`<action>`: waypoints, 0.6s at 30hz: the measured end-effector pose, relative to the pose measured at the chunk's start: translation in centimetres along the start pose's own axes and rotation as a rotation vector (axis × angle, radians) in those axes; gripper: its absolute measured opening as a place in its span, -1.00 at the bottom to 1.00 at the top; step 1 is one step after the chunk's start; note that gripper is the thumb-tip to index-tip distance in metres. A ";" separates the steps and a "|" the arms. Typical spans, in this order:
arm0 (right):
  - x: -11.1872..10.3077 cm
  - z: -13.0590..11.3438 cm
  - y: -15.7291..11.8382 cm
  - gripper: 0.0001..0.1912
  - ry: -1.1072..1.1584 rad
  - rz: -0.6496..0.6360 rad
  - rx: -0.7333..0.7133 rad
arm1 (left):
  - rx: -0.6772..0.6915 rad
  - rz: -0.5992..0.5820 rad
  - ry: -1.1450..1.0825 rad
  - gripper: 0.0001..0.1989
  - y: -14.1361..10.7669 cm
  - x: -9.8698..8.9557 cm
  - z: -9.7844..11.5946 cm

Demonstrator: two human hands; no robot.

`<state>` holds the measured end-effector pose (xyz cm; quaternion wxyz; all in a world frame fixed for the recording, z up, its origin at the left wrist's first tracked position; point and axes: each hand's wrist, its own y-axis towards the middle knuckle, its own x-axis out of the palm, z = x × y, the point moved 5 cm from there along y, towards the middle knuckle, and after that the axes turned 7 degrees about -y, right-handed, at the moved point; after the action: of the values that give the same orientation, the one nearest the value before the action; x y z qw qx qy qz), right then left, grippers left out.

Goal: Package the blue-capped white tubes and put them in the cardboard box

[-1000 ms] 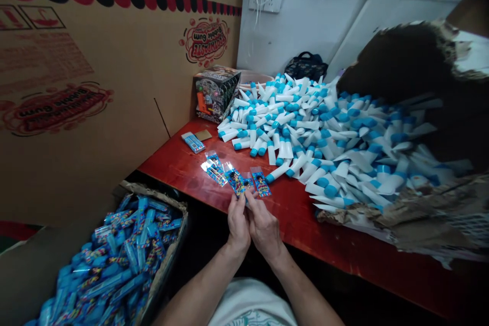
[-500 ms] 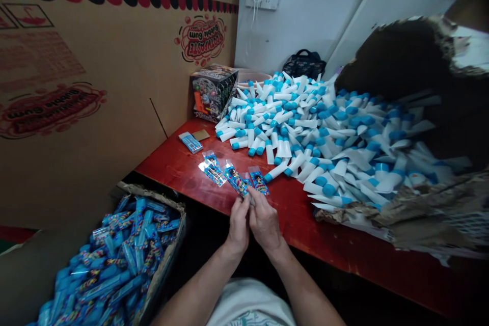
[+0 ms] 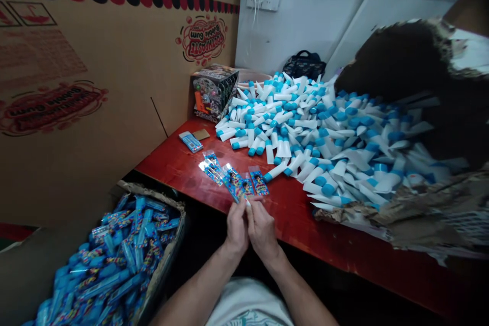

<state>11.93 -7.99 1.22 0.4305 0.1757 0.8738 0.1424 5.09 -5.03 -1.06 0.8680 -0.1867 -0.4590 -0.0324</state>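
My left hand (image 3: 237, 226) and my right hand (image 3: 262, 225) meet at the table's front edge, fingers pinched together. Between them they grip the lower end of a blue printed plastic sleeve (image 3: 232, 181), which points up and away to the left. A small white bit shows at the fingertips; I cannot tell what it is. Just beyond, more flat printed sleeves (image 3: 259, 181) lie on the red table (image 3: 168, 168), some overlapping. A big heap of white tubes with blue caps (image 3: 284, 122) spreads behind and to the right.
At lower left, an open carton (image 3: 182, 214) holds many blue printed tubes (image 3: 126, 254). A large cardboard box (image 3: 114, 56) walls off the left side. Torn cardboard (image 3: 416, 209) borders the heap at right. A small printed box (image 3: 214, 92) and a dark bag (image 3: 304, 63) stand at the back.
The sleeve in my hands has turned and now shows a wider printed face. My fingers have shifted at its lower end, and my right hand has drawn slightly down and left.
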 end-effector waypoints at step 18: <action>3.5 2.2 -0.7 -0.68 0.872 -0.406 0.445 | -0.210 0.058 -0.296 -0.93 0.7 -0.8 2.8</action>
<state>11.62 -6.89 -2.80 -0.0016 0.0145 0.9972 -0.0728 2.60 -3.50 -0.48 0.7672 -0.2921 -0.5704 -0.0272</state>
